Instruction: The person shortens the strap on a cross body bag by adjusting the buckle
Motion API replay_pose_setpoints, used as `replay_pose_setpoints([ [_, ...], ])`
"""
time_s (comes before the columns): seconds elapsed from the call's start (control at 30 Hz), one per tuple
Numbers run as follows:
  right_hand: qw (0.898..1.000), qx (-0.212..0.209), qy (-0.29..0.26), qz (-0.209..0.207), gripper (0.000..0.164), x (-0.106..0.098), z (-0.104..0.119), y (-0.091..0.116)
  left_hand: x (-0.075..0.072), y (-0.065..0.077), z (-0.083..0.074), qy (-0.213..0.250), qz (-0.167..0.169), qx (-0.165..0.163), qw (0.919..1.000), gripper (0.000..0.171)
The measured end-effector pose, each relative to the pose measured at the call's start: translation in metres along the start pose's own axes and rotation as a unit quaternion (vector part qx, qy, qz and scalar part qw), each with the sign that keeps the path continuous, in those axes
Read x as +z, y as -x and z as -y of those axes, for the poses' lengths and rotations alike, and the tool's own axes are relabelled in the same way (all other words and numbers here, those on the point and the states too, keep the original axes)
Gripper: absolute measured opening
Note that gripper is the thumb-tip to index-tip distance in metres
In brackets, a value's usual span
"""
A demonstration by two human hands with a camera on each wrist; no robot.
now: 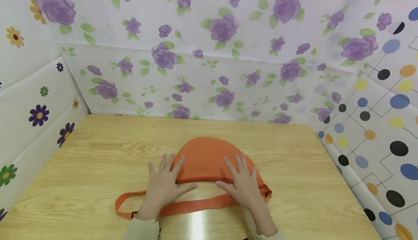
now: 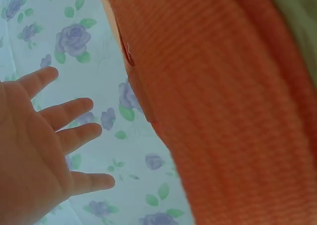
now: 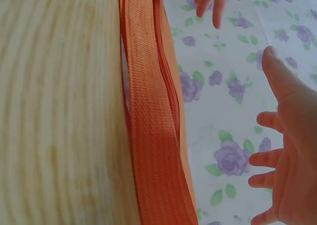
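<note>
An orange waist bag (image 1: 209, 158) lies flat on the wooden table, its curved side away from me and a zip along the near edge. Its orange strap (image 1: 196, 206) runs in front of it, with a loop at the left and black buckles. My left hand (image 1: 163, 183), fingers spread, is over the bag's left end and the strap. Over the right end is my right hand (image 1: 242, 182), its fingers spread too. In the left wrist view the strap (image 2: 218, 106) fills the right side, close to the camera. The right wrist view shows the strap (image 3: 148, 106) beside the zip edge.
The wooden table (image 1: 98, 153) extends around the bag on every side. Behind it stands a wall covering (image 1: 196, 73) with purple flowers. A sheet with coloured flowers (image 1: 39, 124) closes the left side, and a dotted sheet (image 1: 375, 153) the right.
</note>
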State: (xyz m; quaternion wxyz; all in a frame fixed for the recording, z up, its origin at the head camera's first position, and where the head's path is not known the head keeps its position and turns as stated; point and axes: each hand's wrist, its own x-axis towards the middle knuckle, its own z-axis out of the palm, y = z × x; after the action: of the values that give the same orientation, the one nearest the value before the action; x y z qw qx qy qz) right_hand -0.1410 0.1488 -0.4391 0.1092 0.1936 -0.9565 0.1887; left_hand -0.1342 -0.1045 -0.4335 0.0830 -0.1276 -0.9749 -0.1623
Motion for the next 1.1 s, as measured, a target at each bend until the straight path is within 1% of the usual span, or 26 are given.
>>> replay_pose_setpoints([
  [0.17,1.0,-0.011,-0.004,-0.002,0.074,0.002,0.004,0.0,0.001,0.003,0.005,0.003,-0.014,-0.003,0.9999,0.09],
  [0.37,1.0,-0.021,-0.003,-0.01,0.072,0.004,0.006,0.001,0.0,0.008,0.008,0.015,-0.015,-0.009,0.9997,0.086],
  [0.57,0.999,-0.041,-0.014,-0.012,0.071,0.007,0.007,0.0,-0.003,0.015,0.014,0.02,-0.027,-0.014,0.9993,0.085],
  [0.8,0.998,-0.057,-0.031,0.007,0.07,0.011,0.012,0.0,-0.006,0.023,0.022,0.038,-0.015,-0.036,0.9985,0.085],
  [0.93,0.997,-0.062,-0.039,0.016,0.069,0.014,0.015,-0.001,-0.007,0.028,0.027,0.044,-0.017,-0.045,0.9979,0.084],
  [1.1,0.997,-0.065,-0.035,0.024,0.069,0.015,0.02,-0.003,-0.009,0.032,0.031,0.041,-0.019,-0.046,0.9979,0.083],
])
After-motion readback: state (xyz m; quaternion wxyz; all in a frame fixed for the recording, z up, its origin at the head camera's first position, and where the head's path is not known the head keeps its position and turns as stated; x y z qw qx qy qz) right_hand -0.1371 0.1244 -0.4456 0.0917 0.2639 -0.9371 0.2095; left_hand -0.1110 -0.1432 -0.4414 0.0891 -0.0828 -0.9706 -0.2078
